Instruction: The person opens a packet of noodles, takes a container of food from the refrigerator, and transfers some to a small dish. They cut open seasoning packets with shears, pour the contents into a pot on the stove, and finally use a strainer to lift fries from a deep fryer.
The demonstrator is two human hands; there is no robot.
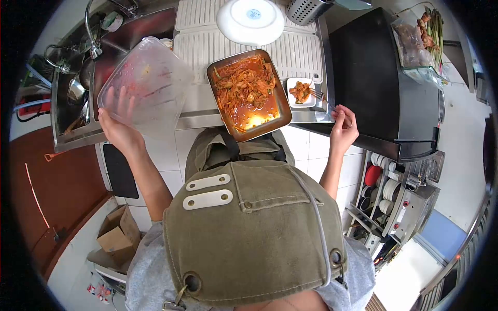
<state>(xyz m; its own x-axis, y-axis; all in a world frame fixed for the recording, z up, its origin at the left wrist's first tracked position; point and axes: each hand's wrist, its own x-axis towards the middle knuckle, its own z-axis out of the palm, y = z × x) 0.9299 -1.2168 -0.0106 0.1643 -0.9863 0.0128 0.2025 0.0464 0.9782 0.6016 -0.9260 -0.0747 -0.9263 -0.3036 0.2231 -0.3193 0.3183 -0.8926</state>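
Note:
My left hand (122, 130) grips a clear plastic lid (155, 72) by its near left corner, fingers showing through it. Red smears mark the lid, which is tilted over the sink side. In my right hand (344, 125) is a fork (318, 95), held by the handle's end. Its tines touch or hover just above a small portion of kimchi (299, 92) in a small square white dish (293, 105). Left of that dish, a metal tray (284, 113) holds much more kimchi (243, 85) in red sauce. The tray's near end juts past the counter edge.
Behind the tray lie ribbed draining mats (199, 46) with an upturned white plate (228, 26). The sink (111, 44) with taps is at left. A black appliance (365, 78) stands close on the right, and a cardboard box (119, 233) sits low at left.

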